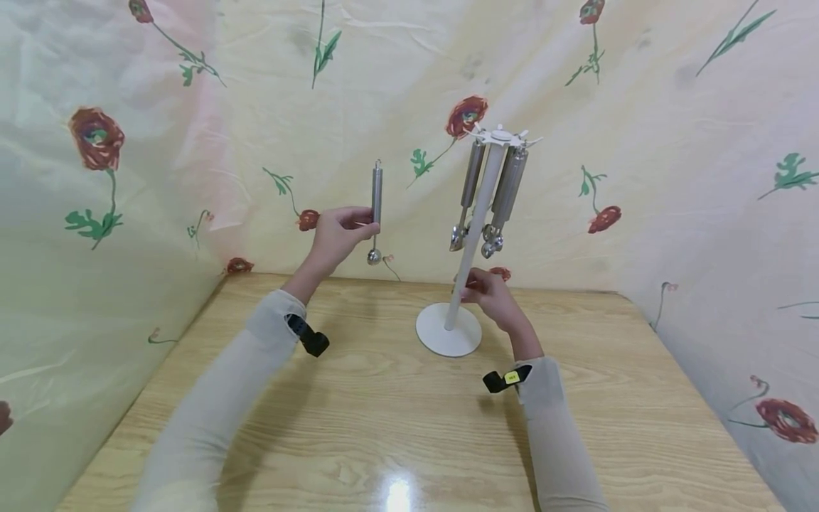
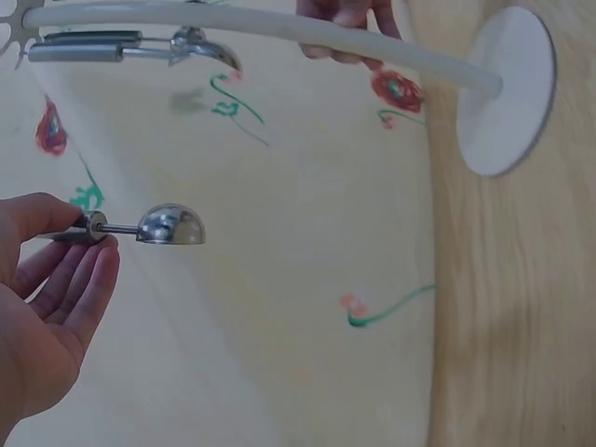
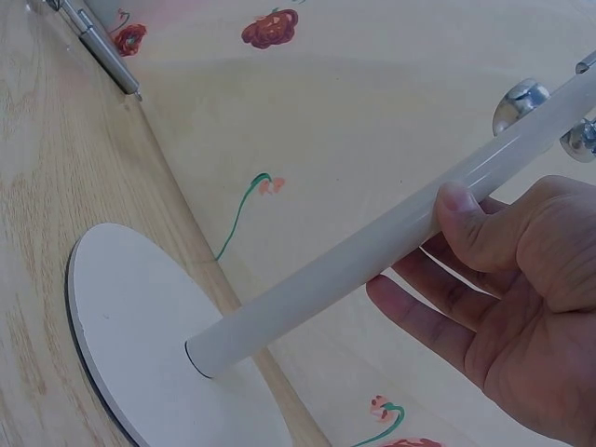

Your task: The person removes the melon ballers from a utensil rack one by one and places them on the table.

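A small metal scoop (image 1: 377,188) with a grey handle hangs upright in my left hand (image 1: 337,238), pinched low on its handle; in the left wrist view its round bowl (image 2: 171,224) sticks out past the fingertips of my left hand (image 2: 51,289). My right hand (image 1: 491,297) grips the lower part of the white stand's pole (image 1: 476,238). The right wrist view has the thumb of my right hand (image 3: 512,289) on the pole (image 3: 326,273). Several metal utensils (image 1: 510,186) hang from the hooked top (image 1: 501,135) of the stand.
The stand's round white base (image 1: 436,334) sits on the wooden table (image 1: 397,412) near its back edge. Behind and at both sides hangs flower-patterned cloth (image 1: 397,71). Black wrist devices (image 1: 310,336) are strapped over both sleeves.
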Tool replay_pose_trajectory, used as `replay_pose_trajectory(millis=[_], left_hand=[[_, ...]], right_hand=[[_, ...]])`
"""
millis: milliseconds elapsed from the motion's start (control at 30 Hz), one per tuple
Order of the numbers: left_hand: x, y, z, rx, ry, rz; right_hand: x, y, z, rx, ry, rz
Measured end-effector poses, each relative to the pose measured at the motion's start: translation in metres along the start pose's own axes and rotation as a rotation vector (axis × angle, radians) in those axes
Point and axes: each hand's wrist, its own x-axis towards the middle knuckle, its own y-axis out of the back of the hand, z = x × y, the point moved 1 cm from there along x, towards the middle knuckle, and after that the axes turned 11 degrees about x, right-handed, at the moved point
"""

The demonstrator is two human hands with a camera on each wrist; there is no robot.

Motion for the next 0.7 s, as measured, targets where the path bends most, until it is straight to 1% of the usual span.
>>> replay_pose_trajectory(millis=[100,200,400,567,700], left_hand=[[-0.005,0.006,-0.011,0.041,0.037,-0.014],[-0.01,0.011,-0.023,0.061,0.061,-0.026],[-0.021,0.021,-0.044,0.074,0.09,-0.051],[-0.032,0.029,-0.065,0.094,0.136,-0.091],[-0.041,0.034,-0.083,0.092,0.176,-0.118]], right_hand=[[0.0,0.0,0.0,0.006,-0.001,0.001],[-0.001,0.0,0.0,0.011,-0.002,0.001],[0.0,0.0,0.001,0.006,-0.013,0.002],[0.001,-0.001,0.0,0.01,-0.02,0.0],[0.0,-0.001,0.0,0.009,-0.016,-0.006]])
